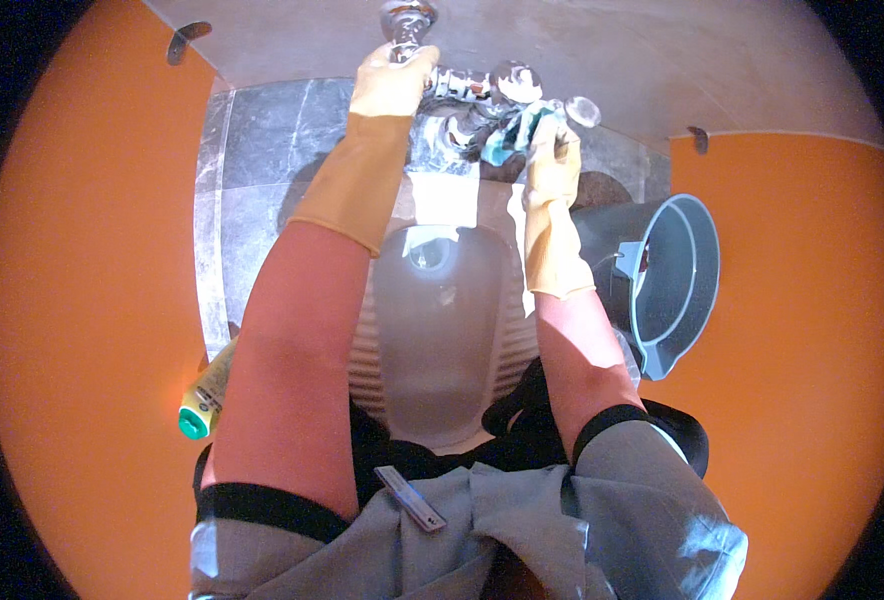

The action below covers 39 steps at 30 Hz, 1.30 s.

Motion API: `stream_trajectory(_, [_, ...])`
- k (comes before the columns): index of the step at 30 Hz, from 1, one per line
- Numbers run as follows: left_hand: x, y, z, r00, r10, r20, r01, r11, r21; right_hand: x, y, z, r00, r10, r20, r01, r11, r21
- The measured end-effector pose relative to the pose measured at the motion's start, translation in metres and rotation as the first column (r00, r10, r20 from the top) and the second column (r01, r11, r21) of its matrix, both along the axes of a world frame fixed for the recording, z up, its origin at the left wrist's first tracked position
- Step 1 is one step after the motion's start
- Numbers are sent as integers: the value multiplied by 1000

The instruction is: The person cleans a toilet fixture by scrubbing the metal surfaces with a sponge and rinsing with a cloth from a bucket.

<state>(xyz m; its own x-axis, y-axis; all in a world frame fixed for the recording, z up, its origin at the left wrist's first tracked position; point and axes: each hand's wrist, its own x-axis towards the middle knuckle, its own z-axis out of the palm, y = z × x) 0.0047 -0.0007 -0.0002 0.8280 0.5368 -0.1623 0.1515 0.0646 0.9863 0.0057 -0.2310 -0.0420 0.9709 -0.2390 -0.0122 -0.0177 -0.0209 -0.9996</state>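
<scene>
Yellow rubber gloves cover both my hands. At the far wall, my left hand [394, 82] is closed around the chrome flush pipe [408, 25], just below its wide top flange. My right hand [554, 160] pinches a teal and white cloth [507, 142], which lies against the chrome valve [514, 84] and the bent pipe below it. A round chrome knob [582, 111] sticks out just right of my right fingers. Between my forearms lies a white squat toilet [437, 330] with ribbed foot rests. The cloth and glove hide part of the pipework.
A grey-blue bucket [714, 270] stands tilted in view beside my right forearm. To the left, a yellow bottle [202, 405] with a green cap lies near my left arm. Orange partitions [92, 300] close in both sides, and dark grey tiles [252, 200] cover the floor.
</scene>
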Motion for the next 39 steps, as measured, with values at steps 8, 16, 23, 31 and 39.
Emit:
stream_trajectory(8, [-4, -1, 8, 1000, 4, 2, -4, 1000, -29, 17, 10, 21, 874, 81, -479, 113, 924, 364])
stream_trajectory(16, [-8, -4, 10, 1000, 26, -9, -26, 999, -40, 34, 23, 47, 814, -81, -575, 120, 992, 30])
stream_trajectory(23, [-7, 3, 11, 994, -34, -103, 39, 998, 54, 30, -3, 19, 910, 206, -359, -89, 945, 316])
stream_trajectory(31, [-4, -1, 10, 996, 0, -87, 4, 999, 47, 20, -14, -24, 904, 422, 68, -335, 600, 726])
stream_trajectory(39, [-7, -2, 15, 990, 20, -143, -9, 997, 82, 20, 4, 11, 948, 309, -69, -186, 720, 669])
